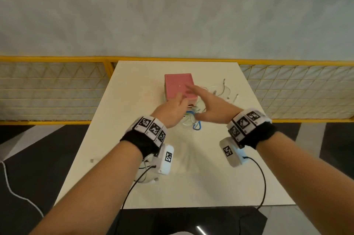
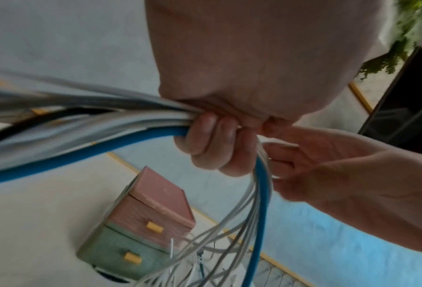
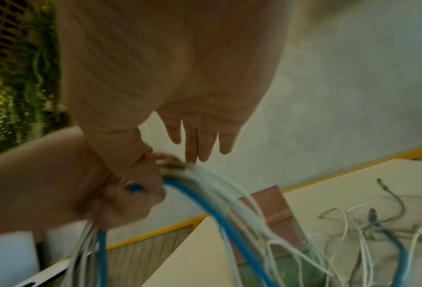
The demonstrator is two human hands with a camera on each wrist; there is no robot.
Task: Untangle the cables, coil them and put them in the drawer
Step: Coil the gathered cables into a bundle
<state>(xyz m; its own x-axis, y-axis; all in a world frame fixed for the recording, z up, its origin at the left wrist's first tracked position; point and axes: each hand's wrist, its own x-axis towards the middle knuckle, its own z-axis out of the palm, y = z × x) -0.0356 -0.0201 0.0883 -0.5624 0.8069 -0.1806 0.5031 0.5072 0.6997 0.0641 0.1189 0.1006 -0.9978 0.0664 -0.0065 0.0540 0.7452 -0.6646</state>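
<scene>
My left hand (image 1: 172, 111) grips a looped bundle of cables (image 2: 106, 124), white strands with one blue and one black, its fingers (image 2: 212, 139) curled round them. The bundle (image 1: 195, 125) hangs just above the white table (image 1: 191, 186), in front of a small drawer box (image 1: 179, 85) with a pink top. Its pink and green drawers (image 2: 155, 215) have yellow handles and look closed. My right hand (image 1: 208, 104) reaches over the bundle (image 3: 205, 194), fingers (image 3: 199, 139) straight, thumb against the strands beside the left hand. More tangled white cables (image 1: 220, 91) trail over the table right of the box.
A yellow railing with wire mesh (image 1: 57, 59) runs behind the table, against a grey wall. A small connector (image 1: 92, 160) lies near the table's left edge. Dark floor flanks the table. Green plants (image 2: 401, 48) hang off to one side.
</scene>
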